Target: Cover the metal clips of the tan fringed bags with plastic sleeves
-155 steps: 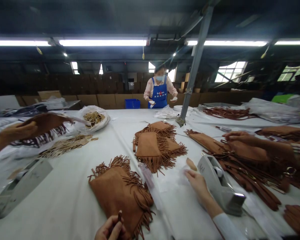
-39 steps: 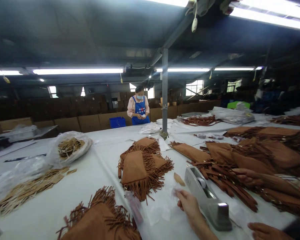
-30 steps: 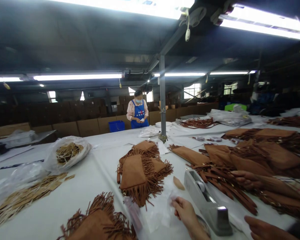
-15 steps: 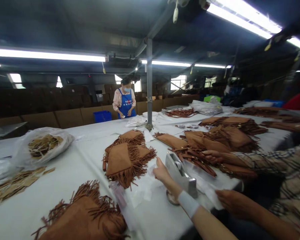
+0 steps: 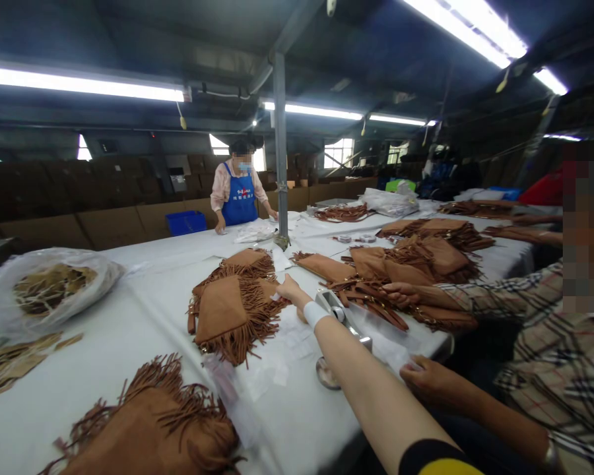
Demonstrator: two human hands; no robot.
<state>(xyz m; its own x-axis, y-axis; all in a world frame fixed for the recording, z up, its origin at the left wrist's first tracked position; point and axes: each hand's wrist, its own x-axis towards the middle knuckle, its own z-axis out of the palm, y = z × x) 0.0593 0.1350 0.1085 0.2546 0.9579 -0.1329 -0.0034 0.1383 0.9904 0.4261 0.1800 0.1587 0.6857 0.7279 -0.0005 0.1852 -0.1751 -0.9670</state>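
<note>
My right hand [image 5: 291, 291], with a white band around its wrist, reaches forward across the table. Its fingers are curled together at the right edge of a stack of brown fringed bags [image 5: 222, 307]; what they hold, if anything, is too small to make out. Beneath my forearm stands a grey tape dispenser [image 5: 332, 300], partly covered by the arm. Nearest to me lies another brown fringed bag [image 5: 148, 432], with a clear plastic sleeve [image 5: 232, 396] beside it. White paper slips [image 5: 282, 359] are scattered between the stack and the dispenser. My left hand is out of view.
To my right, a co-worker's hands [image 5: 400, 293] hold brown straps and clear plastic. More fringed bags [image 5: 426, 260] are piled beyond. A metal post [image 5: 280, 145] rises from the table. Leftward sit a plastic bag [image 5: 103, 280] of tan pieces and flat tan strips [image 5: 14, 366]. Another person [image 5: 240, 191] stands opposite.
My right hand has moved forward and left, from beside the tape dispenser to the edge of the bag stack. The view has shifted. The person opposite has spread their hands onto the table.
</note>
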